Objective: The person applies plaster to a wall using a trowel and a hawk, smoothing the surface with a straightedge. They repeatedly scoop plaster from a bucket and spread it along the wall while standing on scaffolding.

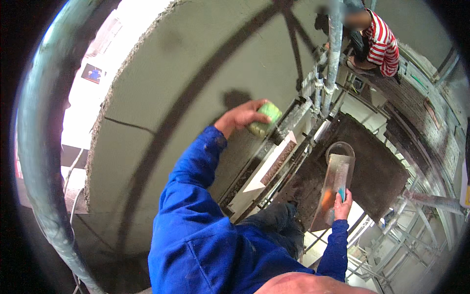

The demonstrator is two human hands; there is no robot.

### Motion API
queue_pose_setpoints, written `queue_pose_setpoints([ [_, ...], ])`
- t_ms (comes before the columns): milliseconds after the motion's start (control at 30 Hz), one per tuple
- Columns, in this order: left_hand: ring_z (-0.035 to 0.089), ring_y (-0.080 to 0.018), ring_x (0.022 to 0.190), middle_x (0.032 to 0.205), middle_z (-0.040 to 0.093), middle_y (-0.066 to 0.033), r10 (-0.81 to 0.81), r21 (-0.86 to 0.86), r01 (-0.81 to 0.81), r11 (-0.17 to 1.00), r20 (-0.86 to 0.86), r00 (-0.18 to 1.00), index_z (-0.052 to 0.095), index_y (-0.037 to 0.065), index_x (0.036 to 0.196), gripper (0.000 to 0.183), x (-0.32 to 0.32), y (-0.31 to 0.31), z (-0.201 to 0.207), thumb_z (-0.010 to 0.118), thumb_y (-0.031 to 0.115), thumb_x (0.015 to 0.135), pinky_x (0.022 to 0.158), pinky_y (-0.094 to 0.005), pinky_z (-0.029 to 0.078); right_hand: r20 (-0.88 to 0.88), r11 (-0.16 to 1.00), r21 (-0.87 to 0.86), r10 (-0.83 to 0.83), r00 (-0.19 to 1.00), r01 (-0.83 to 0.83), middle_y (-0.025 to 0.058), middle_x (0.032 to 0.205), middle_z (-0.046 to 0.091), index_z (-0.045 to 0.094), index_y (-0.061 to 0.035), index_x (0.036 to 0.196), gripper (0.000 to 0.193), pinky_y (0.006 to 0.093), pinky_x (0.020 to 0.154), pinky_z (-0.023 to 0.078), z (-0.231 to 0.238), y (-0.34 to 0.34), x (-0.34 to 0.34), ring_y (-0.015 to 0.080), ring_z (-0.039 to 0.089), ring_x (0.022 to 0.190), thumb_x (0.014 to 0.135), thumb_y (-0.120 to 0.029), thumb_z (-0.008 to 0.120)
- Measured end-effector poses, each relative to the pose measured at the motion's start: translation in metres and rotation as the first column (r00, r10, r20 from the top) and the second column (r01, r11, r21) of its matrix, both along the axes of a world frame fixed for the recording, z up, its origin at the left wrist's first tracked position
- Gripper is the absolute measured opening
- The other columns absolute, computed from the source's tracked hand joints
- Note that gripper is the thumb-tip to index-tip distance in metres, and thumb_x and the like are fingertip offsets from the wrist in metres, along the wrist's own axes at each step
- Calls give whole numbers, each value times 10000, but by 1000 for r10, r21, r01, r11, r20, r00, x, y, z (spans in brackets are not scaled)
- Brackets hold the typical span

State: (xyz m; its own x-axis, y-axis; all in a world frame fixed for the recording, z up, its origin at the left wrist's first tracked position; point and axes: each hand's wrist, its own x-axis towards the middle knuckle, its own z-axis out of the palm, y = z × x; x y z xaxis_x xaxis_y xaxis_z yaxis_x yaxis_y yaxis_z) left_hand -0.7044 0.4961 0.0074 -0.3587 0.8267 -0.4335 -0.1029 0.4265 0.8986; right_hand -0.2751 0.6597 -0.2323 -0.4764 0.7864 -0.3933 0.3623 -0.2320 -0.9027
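My left hand (pixel 244 117) is raised beside the grey plastered wall (pixel 196 93), its fingers closed around a yellow-green sponge (pixel 267 117). Lower and to the right, my right hand (pixel 343 206) grips the handle of a long plastering trowel (pixel 335 179). Its broad rectangular blade points away from me, and a bit of blue shows by the handle. Just beyond the trowel's far end is a round bucket (pixel 341 148), partly covered by the blade. I cannot tell whether the sponge touches the wall.
A dark platform (pixel 377 161) lies below, with scaffold tubes (pixel 334 54) rising past it. A thick pole (pixel 41 127) curves down the left beside a bright wall opening. Another person (pixel 382 44) in red-and-white stripes crouches at the upper right. A white ledge (pixel 276 164) runs along the wall's foot.
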Motion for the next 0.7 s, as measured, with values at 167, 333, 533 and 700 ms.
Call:
queue_pose_setpoints([
  [167,565,-135,879,953,600,-21,-31,67,64,996,-403,915,548,43,1066,351,-92,54,84,668,102,741,767,-301,477,-160,992,64,121,980,-112,94,991,571,491,29,1133,338,289,815,423,10,13,-67,171,531,879,855,-138,589],
  [333,611,-186,750,895,606,-75,806,669,-579,466,-52,589,542,26,1042,318,-145,43,155,649,70,746,624,-325,526,-55,916,369,192,980,-158,70,910,560,506,8,1095,294,270,744,436,30,34,-103,144,529,817,843,-110,600],
  [533,595,-190,844,1000,595,-103,577,38,-629,777,-443,686,517,21,1138,435,-85,-20,154,667,143,749,692,-308,516,-205,977,88,211,956,-196,87,988,565,501,14,1129,319,285,828,421,42,48,-131,166,535,887,841,-92,586],
  [700,584,-180,829,929,609,-86,279,35,-331,943,-621,732,552,6,1079,387,-113,6,163,664,103,722,735,-311,490,-266,953,11,296,917,-304,39,891,569,507,-3,1147,321,246,716,440,57,47,-204,109,524,776,847,-87,585],
])
